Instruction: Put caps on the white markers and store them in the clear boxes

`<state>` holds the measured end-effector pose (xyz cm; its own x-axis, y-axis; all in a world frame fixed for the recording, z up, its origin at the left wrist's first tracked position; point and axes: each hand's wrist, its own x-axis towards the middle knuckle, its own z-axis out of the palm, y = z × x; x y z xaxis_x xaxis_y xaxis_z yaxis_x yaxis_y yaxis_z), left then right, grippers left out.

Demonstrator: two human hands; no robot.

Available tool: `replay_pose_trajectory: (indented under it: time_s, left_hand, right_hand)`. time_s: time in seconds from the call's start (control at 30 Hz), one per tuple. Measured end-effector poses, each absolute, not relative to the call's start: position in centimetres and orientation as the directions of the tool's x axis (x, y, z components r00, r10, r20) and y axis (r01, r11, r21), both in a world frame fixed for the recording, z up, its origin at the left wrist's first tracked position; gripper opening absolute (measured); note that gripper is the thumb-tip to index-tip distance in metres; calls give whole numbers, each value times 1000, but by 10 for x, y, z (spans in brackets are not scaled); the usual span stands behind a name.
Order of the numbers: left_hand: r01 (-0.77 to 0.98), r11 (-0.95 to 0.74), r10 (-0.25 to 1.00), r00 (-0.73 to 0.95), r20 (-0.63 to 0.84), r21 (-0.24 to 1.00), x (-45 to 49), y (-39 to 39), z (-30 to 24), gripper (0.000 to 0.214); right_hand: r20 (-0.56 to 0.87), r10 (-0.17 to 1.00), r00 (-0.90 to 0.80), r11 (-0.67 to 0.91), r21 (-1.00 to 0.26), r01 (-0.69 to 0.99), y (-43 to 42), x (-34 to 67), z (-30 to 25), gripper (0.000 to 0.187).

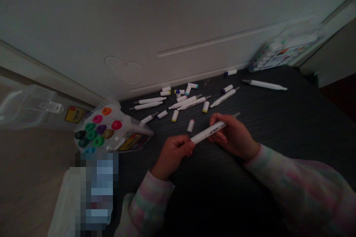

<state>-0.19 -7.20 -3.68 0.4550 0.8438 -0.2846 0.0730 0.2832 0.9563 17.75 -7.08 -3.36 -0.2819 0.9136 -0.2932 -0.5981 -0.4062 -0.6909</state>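
I hold a white marker point(209, 132) over the dark surface point(278, 126), between both hands. My left hand point(174, 153) is closed around its lower left end. My right hand point(232, 135) is closed around the barrel near the upper right tip, which sticks out past my fingers. Several more white markers point(191, 102) and loose coloured caps point(175, 115) lie scattered beyond my hands, near the wall. A single long marker point(264, 84) lies apart at the right.
A clear plastic case point(107, 129) with several coloured marker ends lies on its side at the left. A printed packet point(286, 50) leans by the wall at the far right. A white wall panel point(178, 26) runs behind everything. A pixelated patch covers the lower left.
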Motion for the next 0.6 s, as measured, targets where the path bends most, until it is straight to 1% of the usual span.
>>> replay_pose_trajectory:
  time_s: [0.23,0.43,0.6]
  left_hand:
    - [29,254,844,481,-237,967,-2,-73,-39,45]
    - [-9,271,835,500,-231,962,-3,-73,-39,41]
    - [8,276,819,522,-240,961,-4,-73,-41,39]
  right_hand:
    - [-299,911,-284,-412,-677,-609,-70,178,-35,24]
    - [-311,907,-282,-420,-660,-623,-69,179,-34,22]
    - [-316,906,-282,-423,-653,-628,-69,180,-35,23]
